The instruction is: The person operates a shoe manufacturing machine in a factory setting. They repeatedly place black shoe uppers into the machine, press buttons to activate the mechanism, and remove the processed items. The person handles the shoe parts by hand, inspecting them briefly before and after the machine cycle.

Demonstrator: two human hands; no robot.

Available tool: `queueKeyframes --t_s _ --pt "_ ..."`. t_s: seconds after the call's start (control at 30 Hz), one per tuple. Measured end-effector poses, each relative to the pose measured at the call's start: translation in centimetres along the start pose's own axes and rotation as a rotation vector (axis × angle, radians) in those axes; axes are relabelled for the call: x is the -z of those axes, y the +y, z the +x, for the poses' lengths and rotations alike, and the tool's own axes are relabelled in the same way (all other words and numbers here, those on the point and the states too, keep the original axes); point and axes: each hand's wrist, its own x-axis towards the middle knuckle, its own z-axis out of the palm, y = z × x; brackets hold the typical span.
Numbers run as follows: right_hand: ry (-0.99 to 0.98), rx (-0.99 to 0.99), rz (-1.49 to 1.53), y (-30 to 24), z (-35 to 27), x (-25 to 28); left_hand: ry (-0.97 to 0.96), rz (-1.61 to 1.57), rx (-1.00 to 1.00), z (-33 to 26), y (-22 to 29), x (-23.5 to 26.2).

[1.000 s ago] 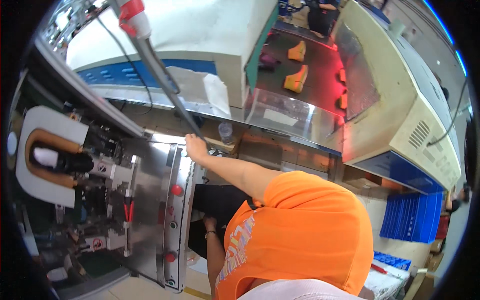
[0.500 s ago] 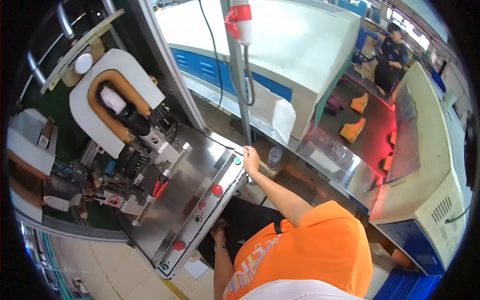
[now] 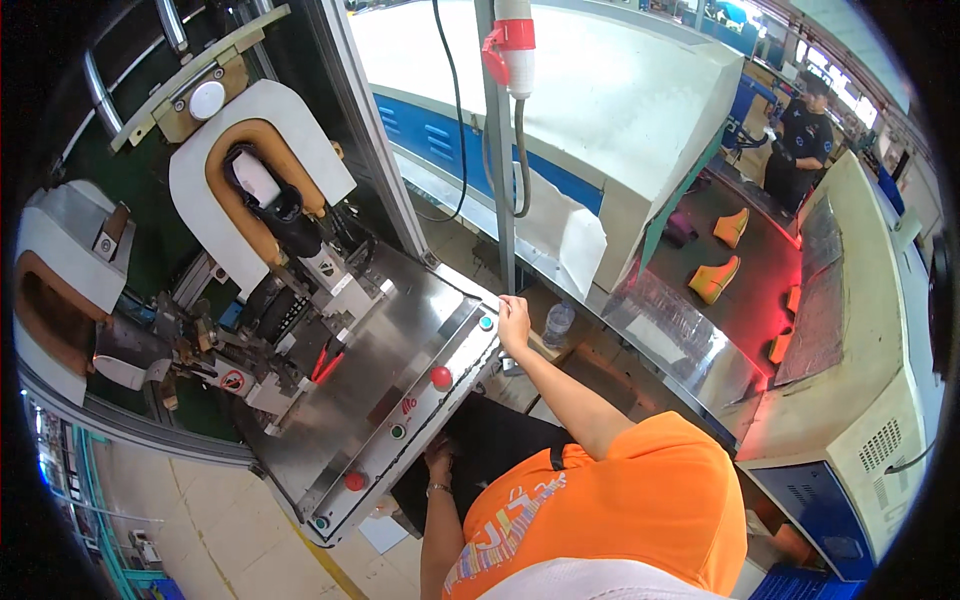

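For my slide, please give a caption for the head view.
Person's right hand rests on the steel control panel edge; left hand hangs below it.

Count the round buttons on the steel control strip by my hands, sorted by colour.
Red buttons: 2
Green or teal buttons: 3
Total: 5

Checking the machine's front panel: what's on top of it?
On the steel control panel: red round buttons, small green ones, and the right hand at its far corner. The left hand covers part of its lower edge.
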Motion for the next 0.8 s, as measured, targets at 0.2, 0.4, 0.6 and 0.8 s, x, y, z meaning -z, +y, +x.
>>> queueKeyframes --t_s 0.2,0.4,0.6,0.8 --pt "-0.017 -0.014 -0.023 1.0 0.4 0.4 -0.046 -0.033 0.072 -2.3 3.1 -0.9" --pt "-0.051 0.001 -0.008 0.4 0.2 -0.2 -0.053 -0.115 0.088 -2.2 1.8 -0.2" --pt "-0.081 -0.031 -0.022 0.8 0.2 0.0 -0.055 -0.073 0.132 -3.5 3.9 -0.3" --pt "-0.298 0.056 0.053 3.5 1.8 1.0 0.001 -0.170 0.134 -4.0 4.9 -0.9"
